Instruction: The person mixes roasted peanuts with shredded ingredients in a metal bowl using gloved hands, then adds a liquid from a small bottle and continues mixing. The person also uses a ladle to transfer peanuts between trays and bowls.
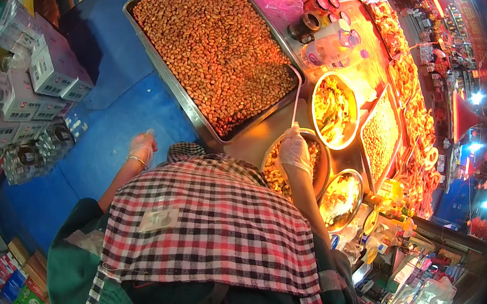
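Observation:
My right hand (296, 151), in a clear plastic glove, grips the thin handle of a long-handled utensil (297, 96). Its hooked upper end reaches over the near right corner of a large metal tray (173, 88) heaped with peanuts (212, 40). The utensil's head cannot be made out among the nuts. Below that hand sits a round metal bowl (326, 168) of nut-like pieces, partly hidden by my wrist. My left hand (144, 145), gloved too and with a bracelet at the wrist, hangs beside the checked apron (215, 222). Nothing shows in it; its fingers look loosely curled.
Right of the tray stand an oval dish (357, 121) of yellow food, another metal bowl (360, 201), and a diamond-shaped tray (376, 180) of small pieces. A clear plastic jug (333, 48) and a dark jar (305, 25) are farther back. Stacked cartons (51, 71) line the left.

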{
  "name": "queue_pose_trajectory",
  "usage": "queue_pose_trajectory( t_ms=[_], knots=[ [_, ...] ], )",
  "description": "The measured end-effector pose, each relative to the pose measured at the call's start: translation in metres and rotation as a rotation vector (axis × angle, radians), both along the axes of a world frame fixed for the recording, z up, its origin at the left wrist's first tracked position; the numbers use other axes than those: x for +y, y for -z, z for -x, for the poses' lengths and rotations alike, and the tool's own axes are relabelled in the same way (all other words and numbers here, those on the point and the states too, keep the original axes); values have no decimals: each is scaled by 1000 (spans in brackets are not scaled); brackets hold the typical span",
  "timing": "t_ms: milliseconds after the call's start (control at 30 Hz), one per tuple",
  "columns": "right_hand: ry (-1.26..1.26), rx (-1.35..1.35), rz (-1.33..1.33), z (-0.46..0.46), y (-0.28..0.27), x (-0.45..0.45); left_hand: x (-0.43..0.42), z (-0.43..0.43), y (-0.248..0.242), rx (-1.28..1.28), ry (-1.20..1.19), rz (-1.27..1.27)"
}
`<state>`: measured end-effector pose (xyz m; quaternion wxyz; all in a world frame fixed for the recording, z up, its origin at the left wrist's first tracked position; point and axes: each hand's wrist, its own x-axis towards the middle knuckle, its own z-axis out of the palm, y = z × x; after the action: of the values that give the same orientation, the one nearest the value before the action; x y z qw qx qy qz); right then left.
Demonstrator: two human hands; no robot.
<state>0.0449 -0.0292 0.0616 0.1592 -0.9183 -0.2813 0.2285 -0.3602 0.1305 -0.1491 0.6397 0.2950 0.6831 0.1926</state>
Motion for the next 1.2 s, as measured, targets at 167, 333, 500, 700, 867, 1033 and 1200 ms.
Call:
queue_pose_trajectory(
  t_ms=[167, 333, 500, 700, 867, 1033, 1200],
  knots=[
    [20, 135, 57, 55, -48, 7, 12, 2, -22, 6, -18, 69],
    [179, 454, -162, 74, -59, -13, 25, 13, -22, 71, -22, 117],
    [51, 36, -270, 50, -53, 8, 35, 16, -25, 43, -79, 40],
    [-228, -216, 90, 18, -7, 35, 38, 17, -33, 205, 159, -22],
    [45, 316, -226, 52, -39, 30, 20, 21, -55, 284, 175, 14],
    [-133, 237, -564, 53, -40, 46, 36, 69, -23, 265, 458, -237],
    [-87, 416, -454, 66, -85, 114, 72, 31, -62, 120, 118, -243]
  ],
)
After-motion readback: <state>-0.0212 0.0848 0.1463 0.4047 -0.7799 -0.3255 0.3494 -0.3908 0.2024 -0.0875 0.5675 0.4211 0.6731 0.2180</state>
